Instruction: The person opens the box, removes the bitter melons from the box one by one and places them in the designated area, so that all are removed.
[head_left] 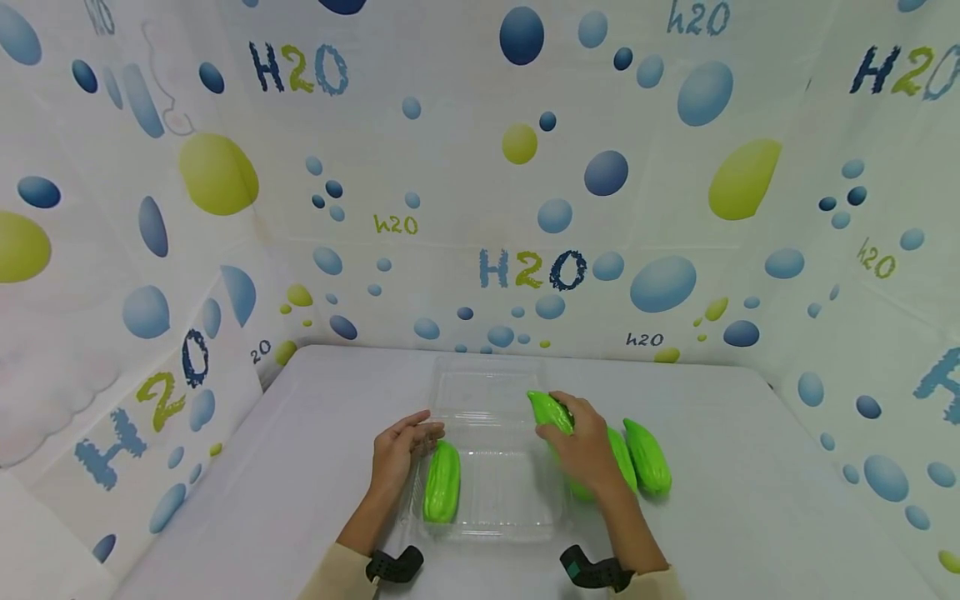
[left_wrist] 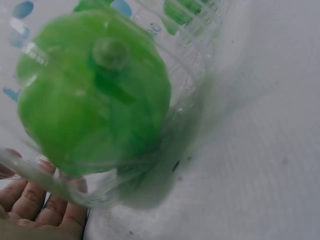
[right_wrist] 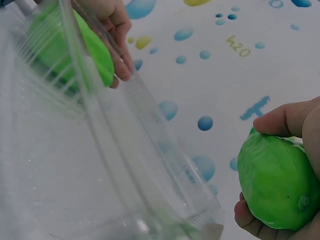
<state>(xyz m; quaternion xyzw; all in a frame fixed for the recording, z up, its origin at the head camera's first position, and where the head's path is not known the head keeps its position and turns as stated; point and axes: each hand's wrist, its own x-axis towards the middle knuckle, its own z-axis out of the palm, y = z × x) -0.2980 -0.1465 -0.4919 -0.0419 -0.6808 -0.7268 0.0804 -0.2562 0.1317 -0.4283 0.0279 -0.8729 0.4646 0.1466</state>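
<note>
A clear plastic box lies on the table with its lid folded back. Inside, along the left wall, is a green ridged vegetable with a smooth, shiny skin; its round stem end fills much of the left wrist view. My left hand touches the box's left edge near the top of that vegetable, fingers fairly straight. My right hand grips another green vegetable between thumb and fingers, its pointed tip toward the lid, beside the box's right wall.
More green vegetables lie on the table right of the box, partly hidden behind my right hand and forearm. A white cloth covers the table. The printed curtain rises behind the table and at both sides.
</note>
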